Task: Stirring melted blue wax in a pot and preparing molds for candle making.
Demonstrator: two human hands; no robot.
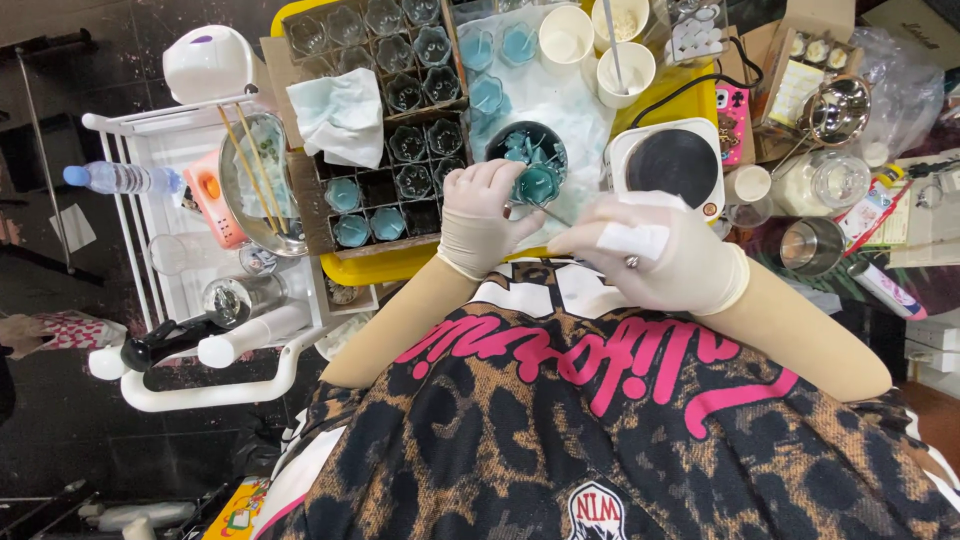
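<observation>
Left grip [487, 215]: gloved, closed round a small faceted glass cup [538, 184] of teal wax.
Right grip [655, 258]: gloved, pinching a thin metal rod [548, 213] and a white tissue.
Beyond: a dark bowl [527, 150] with more teal cups.
Left of grips: divider box [385, 120], few cups filled, most clear and empty.

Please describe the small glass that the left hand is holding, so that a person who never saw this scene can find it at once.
Start at the yellow table, beside the round black hotplate. Left of it sits a dark bowl, and at its near edge the gloved left hand holds a small faceted glass of teal wax. Unlike the other teal glasses, it sits in no compartment of the cardboard divider box.
</observation>
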